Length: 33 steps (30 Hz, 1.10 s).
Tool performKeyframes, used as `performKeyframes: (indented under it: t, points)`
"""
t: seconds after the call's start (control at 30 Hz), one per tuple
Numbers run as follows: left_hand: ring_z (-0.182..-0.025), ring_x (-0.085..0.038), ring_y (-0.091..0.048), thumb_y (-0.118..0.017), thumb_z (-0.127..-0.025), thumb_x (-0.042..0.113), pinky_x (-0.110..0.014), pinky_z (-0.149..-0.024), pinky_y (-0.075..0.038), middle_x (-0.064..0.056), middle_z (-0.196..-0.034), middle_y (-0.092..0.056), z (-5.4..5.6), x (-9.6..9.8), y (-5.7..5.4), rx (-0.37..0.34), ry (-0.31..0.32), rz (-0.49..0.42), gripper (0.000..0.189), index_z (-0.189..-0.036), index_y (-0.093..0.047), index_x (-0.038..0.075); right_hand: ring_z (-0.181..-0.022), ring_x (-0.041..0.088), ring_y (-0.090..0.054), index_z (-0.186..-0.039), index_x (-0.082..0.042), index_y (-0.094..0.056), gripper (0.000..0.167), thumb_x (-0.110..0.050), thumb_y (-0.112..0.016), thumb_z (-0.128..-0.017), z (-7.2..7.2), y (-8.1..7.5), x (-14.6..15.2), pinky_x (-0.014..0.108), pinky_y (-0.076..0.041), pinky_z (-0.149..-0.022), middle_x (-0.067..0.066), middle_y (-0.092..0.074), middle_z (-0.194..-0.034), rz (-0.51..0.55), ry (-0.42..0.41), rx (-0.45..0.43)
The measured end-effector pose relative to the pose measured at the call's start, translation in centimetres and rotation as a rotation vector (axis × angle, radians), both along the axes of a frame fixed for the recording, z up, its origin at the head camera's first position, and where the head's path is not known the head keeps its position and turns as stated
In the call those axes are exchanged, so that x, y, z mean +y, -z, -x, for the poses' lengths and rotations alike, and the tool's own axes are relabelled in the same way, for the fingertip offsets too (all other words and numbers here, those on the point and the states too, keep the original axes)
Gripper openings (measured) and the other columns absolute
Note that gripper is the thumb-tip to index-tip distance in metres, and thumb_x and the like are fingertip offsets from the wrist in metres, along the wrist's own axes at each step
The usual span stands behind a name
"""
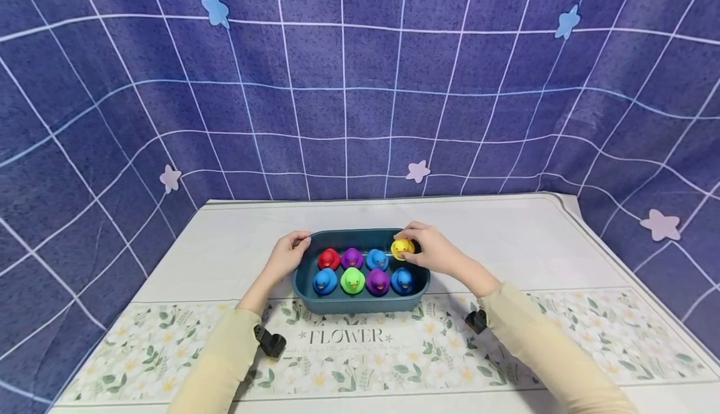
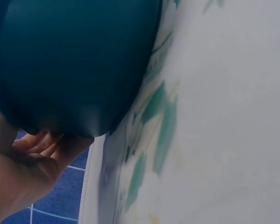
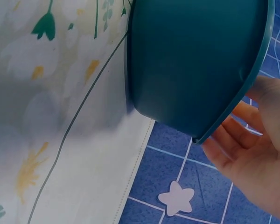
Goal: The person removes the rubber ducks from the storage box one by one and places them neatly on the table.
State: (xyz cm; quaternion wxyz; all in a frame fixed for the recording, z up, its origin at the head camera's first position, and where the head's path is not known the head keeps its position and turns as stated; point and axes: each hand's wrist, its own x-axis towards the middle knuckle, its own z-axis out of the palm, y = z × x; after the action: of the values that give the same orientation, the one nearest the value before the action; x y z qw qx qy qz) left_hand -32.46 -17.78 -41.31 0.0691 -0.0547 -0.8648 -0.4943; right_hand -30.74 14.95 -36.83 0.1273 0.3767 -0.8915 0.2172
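Note:
A dark teal oval tub point(image 1: 360, 304) stands on the table with two rows of rubber ducks inside. My right hand point(image 1: 435, 251) reaches over the tub's right end and pinches a yellow rubber duck point(image 1: 402, 249) at the back right corner. At the left end my left hand point(image 1: 288, 252) grips the tub's rim. The back row also has a red duck point(image 1: 329, 259), a purple duck point(image 1: 352, 258) and a blue duck point(image 1: 377, 259). In front sit a green duck point(image 1: 352, 281), another purple duck point(image 1: 378, 282) and a blue one at each end. Both wrist views show the tub's outer wall point(image 2: 79, 65).
The white table point(image 1: 236, 226) carries a floral strip point(image 1: 349, 351) printed with the word FLOWER, running under the tub's front. A blue gridded curtain point(image 1: 360, 107) with stars hangs behind the table and along both sides.

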Motion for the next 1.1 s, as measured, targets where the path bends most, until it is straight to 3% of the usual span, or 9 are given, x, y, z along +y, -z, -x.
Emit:
performKeyframes:
  t: [0.23, 0.57, 0.83, 1.1]
  points:
    - [-0.115, -0.033, -0.055, -0.052, -0.096, 0.012, -0.043, -0.095, -0.048, -0.023, -0.120, -0.060, -0.1, 0.2, 0.0, 0.017, -0.001, -0.044, 0.030, -0.122, -0.058, -0.002, -0.086, 0.022, -0.061, -0.109, 0.002, -0.066, 0.032, -0.011, -0.073, -0.080, -0.2, -0.3, 0.4, 0.040, -0.054, -0.076, 0.011, -0.065, -0.099, 0.059, -0.029, -0.017]
    - [-0.120, -0.035, -0.051, -0.049, -0.096, 0.009, -0.046, -0.101, -0.043, -0.024, -0.125, -0.057, -0.1, 0.1, 0.2, 0.053, 0.029, 0.002, 0.032, -0.125, -0.056, -0.005, -0.087, 0.024, -0.060, -0.111, 0.000, -0.065, 0.033, -0.011, -0.072, -0.080, -0.9, -0.8, 1.1, 0.042, -0.052, -0.073, 0.009, -0.063, -0.098, 0.089, -0.024, -0.043]
    - [-0.110, -0.034, -0.056, -0.052, -0.096, 0.020, -0.042, -0.090, -0.049, -0.022, -0.117, -0.061, -0.4, -0.1, 0.3, 0.113, 0.043, -0.016, 0.033, -0.121, -0.059, 0.000, -0.088, 0.020, -0.061, -0.108, -0.001, -0.065, 0.032, -0.010, -0.074, -0.079, -0.9, -0.9, 1.9, 0.042, -0.053, -0.079, 0.006, -0.063, -0.096, 0.130, -0.014, -0.007]
    - [-0.115, -0.035, -0.054, -0.050, -0.097, 0.011, -0.045, -0.096, -0.046, -0.023, -0.124, -0.058, -0.2, 0.1, 0.0, 0.035, 0.020, 0.017, 0.032, -0.125, -0.056, -0.003, -0.088, 0.021, -0.060, -0.107, -0.001, -0.066, 0.031, -0.008, -0.074, -0.078, -1.1, -1.1, 2.8, 0.041, -0.052, -0.080, 0.006, -0.064, -0.095, 0.192, -0.025, 0.068]
